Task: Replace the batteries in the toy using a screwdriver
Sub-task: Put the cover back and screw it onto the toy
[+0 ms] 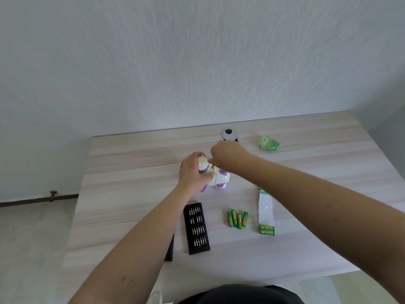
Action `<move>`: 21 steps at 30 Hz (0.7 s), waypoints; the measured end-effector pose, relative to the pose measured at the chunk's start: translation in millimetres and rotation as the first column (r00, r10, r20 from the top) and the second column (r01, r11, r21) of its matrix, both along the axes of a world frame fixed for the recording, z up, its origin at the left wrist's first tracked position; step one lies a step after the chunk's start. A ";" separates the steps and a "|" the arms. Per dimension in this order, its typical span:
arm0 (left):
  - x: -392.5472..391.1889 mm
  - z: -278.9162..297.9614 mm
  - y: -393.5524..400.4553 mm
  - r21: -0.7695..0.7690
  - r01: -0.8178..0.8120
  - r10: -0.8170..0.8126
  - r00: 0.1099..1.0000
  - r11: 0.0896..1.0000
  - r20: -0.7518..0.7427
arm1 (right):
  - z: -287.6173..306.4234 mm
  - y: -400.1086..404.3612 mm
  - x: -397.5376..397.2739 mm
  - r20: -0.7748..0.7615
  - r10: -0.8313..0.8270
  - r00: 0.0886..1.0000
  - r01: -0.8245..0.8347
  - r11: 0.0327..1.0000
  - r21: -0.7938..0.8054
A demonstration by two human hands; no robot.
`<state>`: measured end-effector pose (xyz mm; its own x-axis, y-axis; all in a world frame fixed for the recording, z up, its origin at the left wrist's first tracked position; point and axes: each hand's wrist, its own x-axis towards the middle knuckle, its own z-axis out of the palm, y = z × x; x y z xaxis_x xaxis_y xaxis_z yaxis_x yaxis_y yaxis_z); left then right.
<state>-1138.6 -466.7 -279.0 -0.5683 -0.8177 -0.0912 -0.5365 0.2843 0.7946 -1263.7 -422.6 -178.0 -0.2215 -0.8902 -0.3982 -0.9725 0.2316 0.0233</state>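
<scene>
A white and purple toy [221, 177] lies on the light wooden table [131, 172]. My left hand [192, 172] grips its left end, with the thumb across the body. My right hand [228, 155] hovers over the toy's middle; its curled fingers pinch a thin tool that points down at the toy. It looks like the screwdriver, though the hand hides most of it. Several loose green batteries [237, 219] lie nearer to me, to the right of a black tray of screwdriver bits [196, 229].
An opened battery pack [266, 216] holding two batteries lies right of the loose ones. A crumpled green wrapper [268, 143] and a round grey desk grommet [229, 134] sit near the wall. A black lid [169, 249] shows under my left forearm.
</scene>
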 end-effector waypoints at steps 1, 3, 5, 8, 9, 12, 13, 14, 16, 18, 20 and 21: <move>0.0 -0.2 0.0 -0.003 0.002 -0.002 1.000 1.000 -0.002 | 0.8 -0.1 1.1 -0.003 -0.023 1.000 0.023 1.000 -0.004; -0.1 1.0 0.1 0.000 0.005 -0.005 1.000 1.000 -0.003 | 0.4 0.4 1.1 0.017 -0.029 0.999 0.029 0.999 0.021; 0.2 1.3 0.3 0.003 0.001 -0.001 1.000 1.000 -0.007 | -0.4 0.8 -2.4 0.080 -0.002 0.997 -0.002 0.998 0.059; 0.3 1.1 0.7 0.005 -0.001 0.001 1.000 1.000 -0.009 | -4.7 0.2 -7.3 0.074 0.026 0.997 -0.033 0.996 0.087; 0.3 0.9 0.6 0.009 0.000 0.000 1.000 1.000 -0.008 | -5.3 0.6 -6.5 0.064 0.028 0.998 -0.033 0.996 0.079; 0.8 0.6 0.5 0.014 -0.004 0.004 1.000 1.000 -0.004 | -6.9 -0.2 -0.5 -0.006 0.013 1.000 -0.013 1.000 0.007; 0.9 1.2 0.8 0.016 -0.001 0.000 1.000 1.000 0.004 | -4.9 0.4 2.7 -0.020 0.007 1.000 -0.007 1.000 -0.002; 0.8 1.7 1.0 0.017 0.004 -0.004 1.000 1.000 0.012 | -2.1 1.1 5.5 -0.031 -0.010 0.999 0.010 1.000 -0.015; 1.0 2.3 0.8 0.020 0.011 -0.011 1.000 1.000 0.020 | 0.6 0.0 7.9 -0.036 -0.031 0.999 0.031 0.999 -0.009; 1.3 3.0 0.9 0.019 0.010 -0.011 1.000 1.000 0.011 | 3.5 -1.3 8.5 0.025 -0.009 1.000 0.008 0.999 0.035; 1.6 5.0 1.4 0.007 0.003 -0.003 1.000 1.000 -0.004 | 4.1 -3.4 5.1 0.088 0.026 0.996 -0.032 0.998 0.060; 0.9 6.8 2.0 0.004 0.002 -0.002 1.000 1.000 -0.007 | 4.3 -3.5 4.2 0.073 0.039 0.997 -0.044 0.996 0.073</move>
<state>-1137.7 -464.7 -272.2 -0.5705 -0.8163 -0.0906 -0.5301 0.2817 0.7998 -1259.5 -426.0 -173.7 -0.1532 -0.8652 -0.4774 -0.9811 0.1909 -0.0312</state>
